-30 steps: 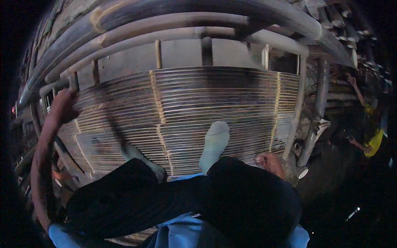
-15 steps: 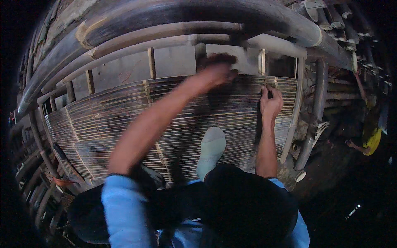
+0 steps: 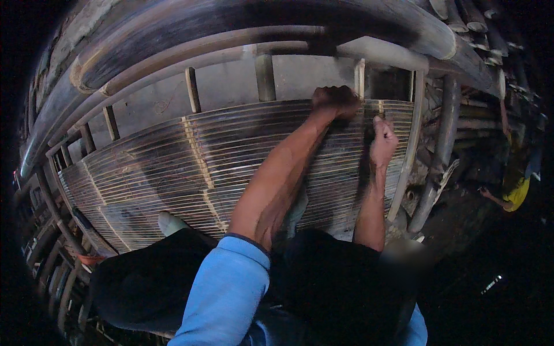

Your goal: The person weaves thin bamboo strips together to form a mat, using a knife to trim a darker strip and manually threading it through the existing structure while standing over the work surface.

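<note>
A wide panel of thin bamboo slats (image 3: 173, 167) lies flat in front of me, bound by pale cross strips. My left hand (image 3: 334, 101), on a bare forearm with a blue sleeve, reaches across it and curls over its far edge near the right corner. My right hand (image 3: 382, 141) is a closed fist resting on the slats just right of and nearer than the left, thumb up. Whether it holds anything is hidden. My dark-trousered knees (image 3: 323, 277) are at the panel's near edge.
Thick bamboo poles (image 3: 231, 29) arch across the back, over a frame with short upright posts (image 3: 264, 75). More poles (image 3: 438, 150) stand at the right. A foot in a pale sock (image 3: 170, 222) rests on the slats. Another person in yellow (image 3: 515, 193) crouches far right.
My left hand has left the panel's far left side and swung over to its far right corner. My right hand has risen from the near right edge to beside it.
</note>
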Tool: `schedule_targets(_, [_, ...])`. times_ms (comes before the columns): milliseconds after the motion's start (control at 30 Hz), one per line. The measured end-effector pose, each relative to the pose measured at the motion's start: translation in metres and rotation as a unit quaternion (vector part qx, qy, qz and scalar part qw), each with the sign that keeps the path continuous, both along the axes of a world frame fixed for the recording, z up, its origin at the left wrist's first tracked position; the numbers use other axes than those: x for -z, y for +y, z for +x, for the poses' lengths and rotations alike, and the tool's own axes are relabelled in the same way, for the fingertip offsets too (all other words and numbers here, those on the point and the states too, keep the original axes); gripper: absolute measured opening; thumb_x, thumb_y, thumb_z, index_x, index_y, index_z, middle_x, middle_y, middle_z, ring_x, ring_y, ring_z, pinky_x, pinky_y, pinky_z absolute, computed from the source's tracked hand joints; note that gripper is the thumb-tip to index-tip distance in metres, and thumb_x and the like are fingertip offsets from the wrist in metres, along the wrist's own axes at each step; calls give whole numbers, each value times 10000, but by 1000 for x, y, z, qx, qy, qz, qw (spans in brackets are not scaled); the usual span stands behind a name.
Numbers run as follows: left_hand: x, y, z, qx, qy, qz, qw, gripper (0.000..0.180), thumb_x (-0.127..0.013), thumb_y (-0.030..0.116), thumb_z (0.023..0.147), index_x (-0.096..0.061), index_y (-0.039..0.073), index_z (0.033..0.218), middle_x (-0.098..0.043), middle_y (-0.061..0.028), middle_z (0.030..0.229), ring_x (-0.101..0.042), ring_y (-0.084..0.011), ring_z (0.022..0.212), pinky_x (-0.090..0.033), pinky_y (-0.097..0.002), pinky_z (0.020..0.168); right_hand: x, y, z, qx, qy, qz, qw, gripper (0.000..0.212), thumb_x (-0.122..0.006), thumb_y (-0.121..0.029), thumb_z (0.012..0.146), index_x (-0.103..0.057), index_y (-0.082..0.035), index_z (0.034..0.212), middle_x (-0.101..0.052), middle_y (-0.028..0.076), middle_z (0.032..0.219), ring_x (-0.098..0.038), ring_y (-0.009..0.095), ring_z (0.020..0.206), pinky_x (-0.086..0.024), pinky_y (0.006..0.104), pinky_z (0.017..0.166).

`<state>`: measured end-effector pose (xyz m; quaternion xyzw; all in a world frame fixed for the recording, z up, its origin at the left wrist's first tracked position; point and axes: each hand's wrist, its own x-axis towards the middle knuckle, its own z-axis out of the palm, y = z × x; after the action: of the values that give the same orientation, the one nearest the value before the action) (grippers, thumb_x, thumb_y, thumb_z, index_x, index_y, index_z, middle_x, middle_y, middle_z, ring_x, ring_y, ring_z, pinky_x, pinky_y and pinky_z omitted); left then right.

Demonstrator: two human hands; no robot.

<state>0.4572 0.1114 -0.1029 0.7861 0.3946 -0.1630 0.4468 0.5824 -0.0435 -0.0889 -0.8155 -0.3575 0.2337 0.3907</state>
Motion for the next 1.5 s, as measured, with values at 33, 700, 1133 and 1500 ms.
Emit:
schedule_targets(33, [1, 3, 5, -46, 9, -23, 999, 530, -447, 514, 919, -658, 154, 1246, -709, -92, 1187, -684, -286, 1077, -524, -447, 926, -4, 6, 1, -4, -1, 36, 999, 410, -619, -209, 987, -493, 8, 662, -641, 89, 949, -543, 154, 790, -440, 369, 878])
schedule_targets(700, [-3, -27, -54, -248, -244, 120, 930, 342, -698, 348, 747, -721, 75, 952, -691, -164, 977, -666, -342, 933, -508, -455, 854, -70, 29, -59, -501, -95, -137, 849, 229, -674, -209, 906, -700, -29, 767, -669, 79, 791, -584, 271, 748, -467, 363, 796])
schedule_targets(1133, [-16, -81, -315, -476, -116, 523, 697, 241, -793, 139, 753, -704, 29, 948, -621, -138, 882, -570, -344, 870, -474, -444, 784, -12, 151, -240, -471, -48, 24, 881, 307, -648, -332, 934, -723, -38, 892, -713, 115, 948, -661, 302, 888, -502, 390, 865])
schedule_targets(1500, [-23, -84, -307, -357, 99, 405, 836, 280, -641, 102, 784, -588, -40, 1020, -558, -199, 1063, -533, -339, 980, -457, -439, 822, -18, 155, -259, -522, -12, -199, 829, 514, -623, -513, 930, -735, -12, 910, -678, 107, 701, -643, 196, 728, -495, 360, 760])
